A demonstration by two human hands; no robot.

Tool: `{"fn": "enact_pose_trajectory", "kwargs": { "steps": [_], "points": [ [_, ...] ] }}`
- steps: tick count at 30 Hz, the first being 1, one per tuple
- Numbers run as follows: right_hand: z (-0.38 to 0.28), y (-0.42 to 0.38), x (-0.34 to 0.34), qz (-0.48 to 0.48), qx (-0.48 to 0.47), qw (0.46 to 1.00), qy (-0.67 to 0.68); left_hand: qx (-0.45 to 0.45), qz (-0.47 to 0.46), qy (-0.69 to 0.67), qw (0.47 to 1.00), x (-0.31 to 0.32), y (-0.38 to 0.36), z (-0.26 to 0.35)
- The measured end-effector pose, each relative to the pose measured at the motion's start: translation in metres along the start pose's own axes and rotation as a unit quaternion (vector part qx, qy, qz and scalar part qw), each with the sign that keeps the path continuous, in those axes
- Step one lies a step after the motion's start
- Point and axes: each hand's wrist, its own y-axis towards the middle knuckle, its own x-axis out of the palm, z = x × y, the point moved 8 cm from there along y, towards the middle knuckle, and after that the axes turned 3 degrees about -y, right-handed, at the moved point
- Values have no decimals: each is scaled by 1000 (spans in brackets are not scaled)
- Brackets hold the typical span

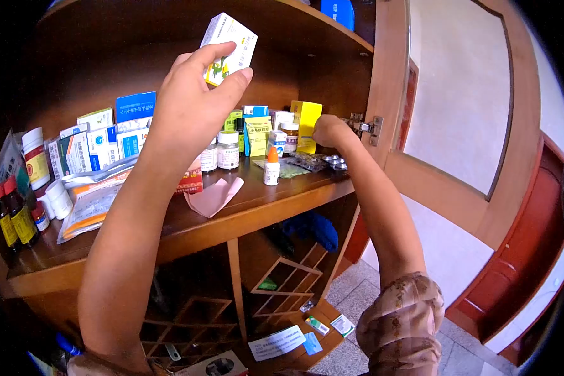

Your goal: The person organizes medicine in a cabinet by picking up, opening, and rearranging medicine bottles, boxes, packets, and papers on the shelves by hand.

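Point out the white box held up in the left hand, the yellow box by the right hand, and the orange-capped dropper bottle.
white box (235, 39), head view, its front face.
yellow box (307, 125), head view, its front face.
dropper bottle (271, 170), head view, its white body.

Two bare hands are up at the cabinet: the left hand (191, 103) and the right hand (328, 130). One white box (230, 45) is held up high. On the shelf (244, 210) I count one yellow box (307, 124), one small dropper bottle with an orange cap (271, 166), and two white-capped jars (221, 150) side by side behind the left wrist. At the far left stand two dark glass bottles with yellow labels (14, 219). One pink sheet (214, 195) hangs over the shelf edge. There are at least two blister packs (319, 163) near the right hand. The upright boxes at the back are too crowded to count exactly. One blue box (338, 12) sits on the shelf above.
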Motion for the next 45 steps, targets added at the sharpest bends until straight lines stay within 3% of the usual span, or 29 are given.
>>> {"fn": "enact_pose_trajectory", "kwargs": {
  "steps": [2,3,4,5,7,8,9,13,16,19,22,24,26,28,32,35,36,38,39,42,43,45],
  "points": [
    [-1,8,29,-139,-36,989,23,0,-2,-3,1000,0,1,-4],
    [8,12,43,-202,19,977,63,1,-3,-5,1000,0,2,-5],
    [19,34,63,-202,18,977,64,1,-3,-4,1000,0,1,-3],
    [9,59,94,-189,-185,961,-75,-7,-1,3,1000,-1,0,-1],
    [-26,35,92,-163,-378,887,-208,-14,0,11,1000,-1,-1,-2],
    [-21,35,77,-186,-223,953,-82,-17,-4,4,1000,0,-1,-3],
    [-15,25,61,-202,-58,976,49,-21,-8,-4,1000,1,0,-4],
    [-21,18,53,-190,-47,977,80,-36,-18,-11,999,1,0,-4],
    [-27,12,48,-198,-96,975,36,-44,-24,0,999,3,-1,-6],
    [-14,16,48,-177,-20,981,77,-49,-28,-19,998,4,-1,-6],
    [-7,23,16,-78,-7,996,50,-151,-111,-111,976,16,-4,-17],
    [-19,12,-29,19,-87,961,260,-127,-134,-127,975,22,-5,-17],
    [-45,-25,-76,51,-165,843,509,-119,-131,-155,972,26,-6,-11],
    [-57,-58,-111,93,-188,774,598,-146,-147,-143,968,29,-9,-11],
    [-77,-82,-138,96,-234,765,593,-100,-135,-99,981,27,-4,-18],
    [-84,-89,-157,210,-284,851,389,-83,-174,-86,978,31,-7,-12],
    [-83,-89,-160,210,-285,851,389,-70,-185,-67,978,33,-7,-11],
    [-93,-93,-160,118,-351,807,460,-53,-195,-45,978,35,-7,-16],
    [-97,-96,-160,125,-358,835,400,-35,-206,-23,978,36,-8,-13],
    [-81,-72,-156,203,-309,876,311,-46,-124,57,990,20,-8,-11],
    [-69,-63,-154,254,-274,890,261,23,-70,126,989,13,-7,-5],
    [-49,-34,-140,287,-221,896,258,17,-64,124,990,11,-5,-6]
  ]
}}
